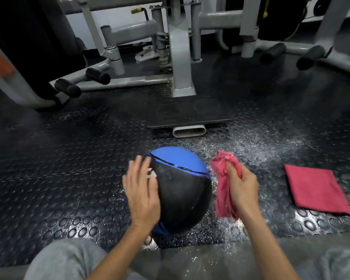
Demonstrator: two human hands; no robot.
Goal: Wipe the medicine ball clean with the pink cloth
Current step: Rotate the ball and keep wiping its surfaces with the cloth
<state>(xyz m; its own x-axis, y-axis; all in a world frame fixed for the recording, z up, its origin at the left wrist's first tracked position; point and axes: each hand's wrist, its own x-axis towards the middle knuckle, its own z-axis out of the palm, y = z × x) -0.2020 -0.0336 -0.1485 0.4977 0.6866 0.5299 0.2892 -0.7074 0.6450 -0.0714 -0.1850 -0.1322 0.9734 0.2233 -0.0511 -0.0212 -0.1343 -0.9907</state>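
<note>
A black and blue medicine ball (182, 190) sits on the studded rubber floor just in front of my knees. My left hand (141, 193) lies flat against the ball's left side, fingers straight and spread. My right hand (241, 187) grips a crumpled pink cloth (223, 178) just to the right of the ball; the cloth hangs beside the ball's right edge. The ball's black part looks dusty.
A second pink cloth (316, 188), folded flat, lies on the floor at the right. White powder or droplets speckle the floor (251, 142) around the ball. A grey gym machine (180, 63) with a black footplate (188, 114) stands straight ahead, with padded rollers on both sides.
</note>
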